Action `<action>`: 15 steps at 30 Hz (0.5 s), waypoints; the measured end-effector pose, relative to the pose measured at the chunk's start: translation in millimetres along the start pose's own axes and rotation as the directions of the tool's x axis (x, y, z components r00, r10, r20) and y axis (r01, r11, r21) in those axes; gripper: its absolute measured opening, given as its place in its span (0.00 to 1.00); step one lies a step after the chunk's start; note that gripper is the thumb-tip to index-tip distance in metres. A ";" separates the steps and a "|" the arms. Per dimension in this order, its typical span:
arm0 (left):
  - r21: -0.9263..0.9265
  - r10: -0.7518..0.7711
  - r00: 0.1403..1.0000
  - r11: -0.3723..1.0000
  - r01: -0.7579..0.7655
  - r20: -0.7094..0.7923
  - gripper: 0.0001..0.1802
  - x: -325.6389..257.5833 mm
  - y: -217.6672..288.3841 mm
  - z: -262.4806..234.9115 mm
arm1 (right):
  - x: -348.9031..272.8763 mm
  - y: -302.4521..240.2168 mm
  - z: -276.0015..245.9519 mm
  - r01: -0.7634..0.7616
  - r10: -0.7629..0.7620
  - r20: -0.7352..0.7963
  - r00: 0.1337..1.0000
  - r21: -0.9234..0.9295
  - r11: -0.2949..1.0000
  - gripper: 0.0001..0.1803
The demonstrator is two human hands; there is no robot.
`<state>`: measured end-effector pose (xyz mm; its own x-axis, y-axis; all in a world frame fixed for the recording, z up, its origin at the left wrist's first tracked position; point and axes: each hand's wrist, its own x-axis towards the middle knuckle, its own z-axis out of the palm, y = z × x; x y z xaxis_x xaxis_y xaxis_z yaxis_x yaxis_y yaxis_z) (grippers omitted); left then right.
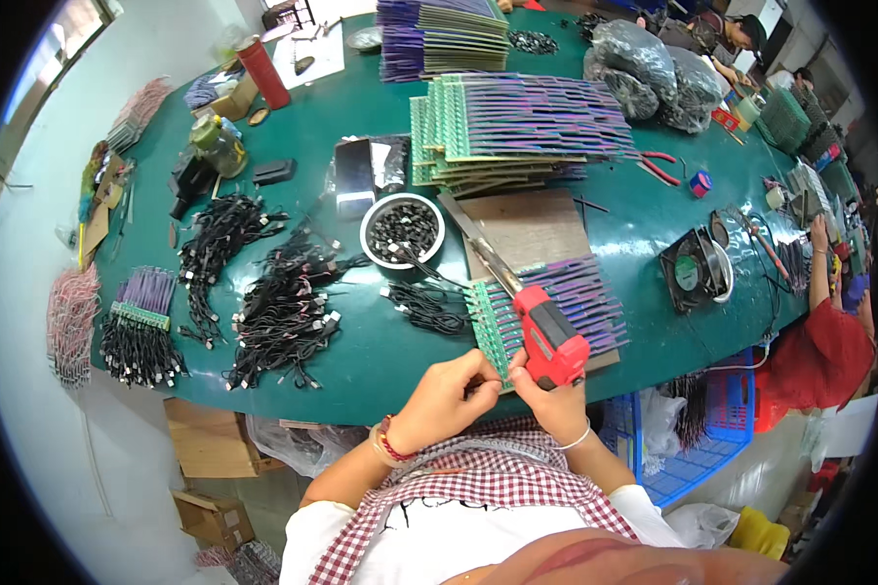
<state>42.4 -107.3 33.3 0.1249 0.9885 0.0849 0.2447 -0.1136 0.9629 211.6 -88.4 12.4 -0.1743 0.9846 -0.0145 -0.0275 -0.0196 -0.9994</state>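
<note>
A green circuit board panel (490,327) with rows of purple wires or strips (580,302) lies in front of me on a brown board. My left hand (449,398) pinches at the panel's near corner; what is between its fingertips is too small to make out. My right hand (556,409) is closed around the lower end of a red and black tool (553,336) with a long metal shaft, and its thumb is beside the same corner. The shaft slants over the panel toward a white bowl (364,234) of small black parts. Black cables (429,307) lie between bowl and panel.
Stacked panels (537,117) stand beyond the brown board (527,229). Bundles of black cables (293,312) cover the left of the green table (380,385). A phone (354,175), red-handled pliers (659,171) and a small fan (688,273) lie around. A co-worker's red sleeve (819,356) is at right.
</note>
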 end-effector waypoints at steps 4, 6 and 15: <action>0.021 -0.007 1.000 1.000 0.007 -0.003 0.06 3.1 -0.3 -0.3 | 5.7 -14.2 -3.7 -0.060 0.056 0.098 0.994 0.048 0.997 0.07; 0.043 -0.009 1.000 0.999 0.008 0.005 0.06 -1.8 -1.2 0.9 | 3.2 -13.9 -3.4 -0.099 0.092 0.123 0.988 0.054 0.994 0.07; 0.105 0.091 0.993 0.990 -0.098 0.075 0.06 -5.6 -6.2 3.2 | -4.3 -8.1 -3.8 -0.072 0.072 0.087 0.994 -0.005 0.997 0.07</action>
<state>43.2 -112.4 26.0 0.2181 0.9639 0.1525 0.3305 -0.2200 0.9178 216.3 -91.9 20.4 -0.2605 0.9618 -0.0842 -0.0103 -0.0900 -0.9959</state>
